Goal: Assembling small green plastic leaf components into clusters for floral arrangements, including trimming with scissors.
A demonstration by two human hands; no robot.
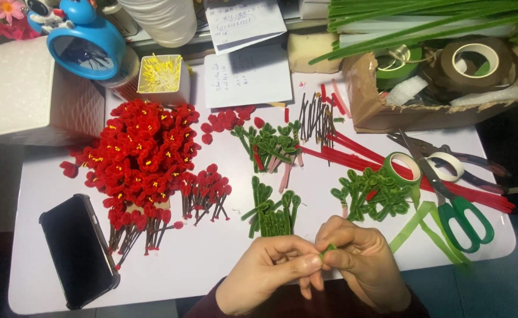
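The fingertips of both hands meet around a small green piece (328,248), pinched tight between them at the near edge of the white table (212,259). The left hand (268,274) curls its thumb and forefinger in toward the piece; the right hand (362,259) closes over it from the other side, knuckles up. Only a sliver of green shows, so its shape cannot be told.

Taking that green piece as the landmark: just beyond it lies a bundle of green leaf stems (274,212), and beyond and to the right a looser heap of green loops (371,194). Further right of the piece lie green-handled scissors (456,203), with a roll of green tape (400,168) and red sticks (377,159) just beyond them. Far beyond the piece on the right stands a cardboard box (388,115) holding a roll of brown tape (474,62).

Left and beyond the piece sits a big heap of red flowers (144,153) with yellow centres, a smaller red bunch (206,188) beside it. Well to the left of the piece lies a black phone (79,250), screen dark. Far beyond, at the left back, stand a blue clock (85,41) and a small box of yellow stamens (160,73), with sheets of paper (247,73) to the right of it.
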